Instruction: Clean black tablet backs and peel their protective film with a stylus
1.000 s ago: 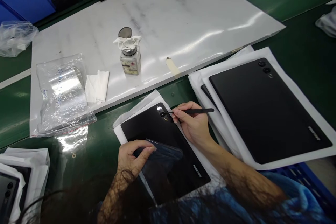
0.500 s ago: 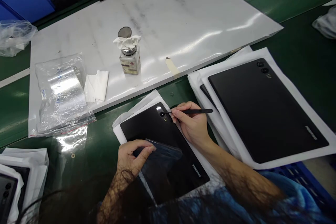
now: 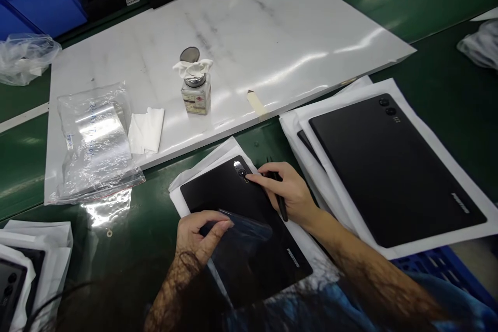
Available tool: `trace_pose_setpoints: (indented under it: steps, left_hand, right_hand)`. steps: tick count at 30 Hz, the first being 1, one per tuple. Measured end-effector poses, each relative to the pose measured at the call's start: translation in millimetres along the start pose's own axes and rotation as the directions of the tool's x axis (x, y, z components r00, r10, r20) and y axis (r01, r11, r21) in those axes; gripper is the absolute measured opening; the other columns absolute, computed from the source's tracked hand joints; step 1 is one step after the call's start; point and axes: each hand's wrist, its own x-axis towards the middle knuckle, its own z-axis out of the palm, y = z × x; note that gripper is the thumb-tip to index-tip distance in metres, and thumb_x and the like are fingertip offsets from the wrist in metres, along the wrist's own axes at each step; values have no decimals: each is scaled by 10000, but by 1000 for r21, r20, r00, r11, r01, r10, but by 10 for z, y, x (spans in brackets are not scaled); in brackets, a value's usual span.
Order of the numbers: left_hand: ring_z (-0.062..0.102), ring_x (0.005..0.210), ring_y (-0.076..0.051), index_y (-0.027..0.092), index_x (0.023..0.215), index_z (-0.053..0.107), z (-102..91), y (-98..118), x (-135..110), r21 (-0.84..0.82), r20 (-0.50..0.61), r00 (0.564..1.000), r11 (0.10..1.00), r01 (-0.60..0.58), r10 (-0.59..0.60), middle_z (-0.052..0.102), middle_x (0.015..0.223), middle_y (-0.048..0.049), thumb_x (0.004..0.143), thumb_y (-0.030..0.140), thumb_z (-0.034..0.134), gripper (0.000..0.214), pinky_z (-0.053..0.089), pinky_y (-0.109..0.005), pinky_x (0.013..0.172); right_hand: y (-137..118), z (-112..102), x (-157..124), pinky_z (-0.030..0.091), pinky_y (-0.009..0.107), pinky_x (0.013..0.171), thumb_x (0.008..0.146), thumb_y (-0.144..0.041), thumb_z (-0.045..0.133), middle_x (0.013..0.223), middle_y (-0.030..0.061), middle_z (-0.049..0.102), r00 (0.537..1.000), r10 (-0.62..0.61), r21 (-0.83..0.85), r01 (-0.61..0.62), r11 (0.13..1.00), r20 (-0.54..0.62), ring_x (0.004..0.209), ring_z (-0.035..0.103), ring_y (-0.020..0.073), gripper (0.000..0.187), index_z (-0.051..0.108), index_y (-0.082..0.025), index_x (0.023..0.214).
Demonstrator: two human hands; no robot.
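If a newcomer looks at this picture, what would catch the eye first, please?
It might be the large, glossy pale-grey board across the upper middle, bearing a square, clear bottle. Nearer, over a flat black tablet, the left hand pinches a transparent film sheet, while the right hand holds slim black tweezers.

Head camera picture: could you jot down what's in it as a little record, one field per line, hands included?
Left hand: pinches a clear film raised over the middle tablet
Right hand: holds black tweezers, index fingertip by the camera lenses
Middle tablet: back up, on white wrapping
Tablet at right: back up, also on white wrapping
White board: bears a bottle with its lid up, a folded cloth and a clear bag
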Motion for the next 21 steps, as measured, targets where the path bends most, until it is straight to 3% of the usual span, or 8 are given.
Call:
trace_pose_setpoints:
  steps: [2, 8, 15, 21]
  left_hand:
    - [729, 597, -170, 277, 711, 736, 0, 2, -1, 5, 2, 1000, 1000, 2, -2, 772, 639, 52, 713, 279, 685, 51, 569, -212, 574]
    - [732, 602, -159, 299, 701, 732, -5, -7, 15, 28, 7, 1000, 1000, 3, -3, 772, 632, 71, 710, 269, 690, 52, 560, -188, 578]
    - [728, 581, -170, 286, 681, 739, 2, 16, 37, 29, -4, 1000, 1000, 2, -2, 772, 618, 53, 697, 270, 694, 51, 562, -200, 568]
    - [724, 568, -160, 274, 672, 736, 5, 26, 18, 24, -18, 1000, 1000, -1, 2, 770, 607, 51, 695, 268, 688, 54, 557, -190, 552]
  right_hand:
    - [50, 7, -45, 695, 452, 766, 1085, -183, 687, 1123, 90, 842, 998, -37, -43, 39, 998, 49, 944, 796, 285, 400, 946, -445, 1240]
    - [148, 53, -106, 708, 512, 816, 1102, -238, 630, 1170, 102, 849, 992, 2, -64, 6, 998, 125, 965, 785, 307, 415, 939, -463, 1264]
    - [80, 72, 88, 613, 442, 761, 1105, -151, 593, 1085, 85, 838, 981, -94, -192, 126, 973, 169, 868, 724, 258, 474, 930, -430, 1286]
    - [73, 56, 77, 613, 469, 806, 1101, -154, 590, 1063, 88, 836, 996, 31, -215, -11, 977, 89, 898, 727, 265, 476, 942, -435, 1257]
